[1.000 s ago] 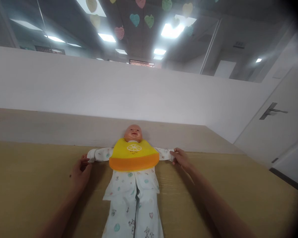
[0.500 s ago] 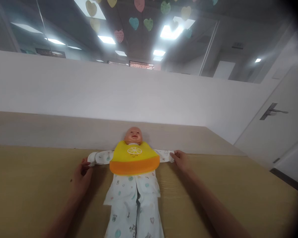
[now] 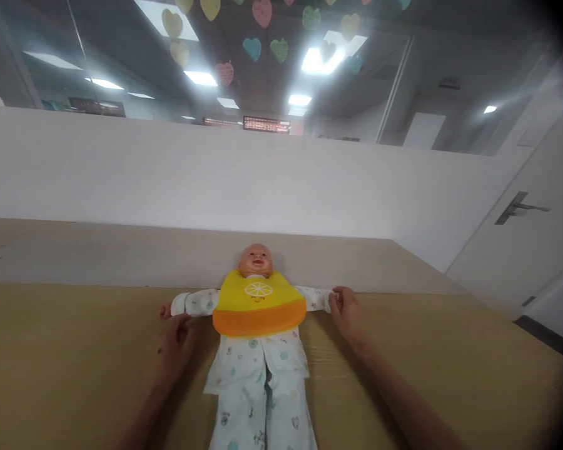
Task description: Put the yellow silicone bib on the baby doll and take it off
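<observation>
A baby doll (image 3: 256, 259) lies on its back with both arms stretched sideways. It wears a yellow bib (image 3: 258, 294) with an orange pocket and a white citrus print, over a white patterned top (image 3: 244, 362) and matching trousers (image 3: 288, 406). My right hand (image 3: 348, 315) pinches the cuff of the sleeve (image 3: 315, 299) on the right. On the other side, my left hand (image 3: 176, 342) has curled fingers against the lower edge of the left sleeve (image 3: 201, 303), close to its folded cuff. The doll's hand shows beyond that cuff; the other one is hidden.
The doll rests on a wooden-coloured tabletop (image 3: 75, 350), with a greyish strip (image 3: 98, 253) behind its head. A white wall (image 3: 206, 169) with glass above it stands at the back. To the right is a door with a metal handle (image 3: 518, 209).
My left hand has moved right, from the end of the cuff to below the sleeve. My right hand stays at its cuff, fingers more curled. The view has shifted slightly.
</observation>
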The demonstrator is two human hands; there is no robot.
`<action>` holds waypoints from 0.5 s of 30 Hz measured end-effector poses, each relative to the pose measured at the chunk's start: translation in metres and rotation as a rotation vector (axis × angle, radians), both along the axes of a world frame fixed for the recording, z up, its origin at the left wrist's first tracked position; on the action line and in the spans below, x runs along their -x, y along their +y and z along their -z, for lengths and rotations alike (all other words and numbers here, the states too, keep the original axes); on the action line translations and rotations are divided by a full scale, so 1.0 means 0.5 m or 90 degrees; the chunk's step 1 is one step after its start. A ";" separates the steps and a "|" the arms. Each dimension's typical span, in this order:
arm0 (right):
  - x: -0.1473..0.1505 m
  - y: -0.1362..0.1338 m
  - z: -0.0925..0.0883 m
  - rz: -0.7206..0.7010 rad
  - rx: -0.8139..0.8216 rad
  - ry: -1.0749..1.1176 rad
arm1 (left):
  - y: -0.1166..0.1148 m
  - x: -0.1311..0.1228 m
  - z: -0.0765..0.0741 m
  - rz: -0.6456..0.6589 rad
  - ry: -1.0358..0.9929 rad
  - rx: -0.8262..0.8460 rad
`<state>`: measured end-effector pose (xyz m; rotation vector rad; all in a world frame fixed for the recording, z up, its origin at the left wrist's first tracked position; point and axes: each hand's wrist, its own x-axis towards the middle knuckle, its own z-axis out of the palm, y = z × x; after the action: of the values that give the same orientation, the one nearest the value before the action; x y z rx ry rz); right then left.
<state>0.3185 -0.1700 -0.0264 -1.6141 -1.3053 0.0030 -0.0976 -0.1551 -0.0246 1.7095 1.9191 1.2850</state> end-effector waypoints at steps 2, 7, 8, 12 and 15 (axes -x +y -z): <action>0.026 -0.033 0.004 -0.082 0.044 -0.047 | -0.022 -0.022 -0.012 0.085 0.124 -0.052; 0.095 -0.129 0.014 -0.294 0.164 -0.148 | -0.059 -0.056 -0.032 0.241 0.250 0.009; 0.105 -0.148 0.011 -0.308 0.194 -0.172 | -0.064 -0.058 -0.035 0.256 0.264 0.039; 0.130 -0.196 -0.011 -0.333 0.321 -0.241 | -0.085 -0.052 -0.052 0.261 0.337 0.171; 0.140 -0.200 -0.028 -0.310 0.378 -0.263 | -0.103 -0.043 -0.070 0.322 0.358 0.265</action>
<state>0.2483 -0.2703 -0.0125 -1.7886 -2.1444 0.4088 -0.0760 -0.2066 0.0105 2.2515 1.6555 0.2153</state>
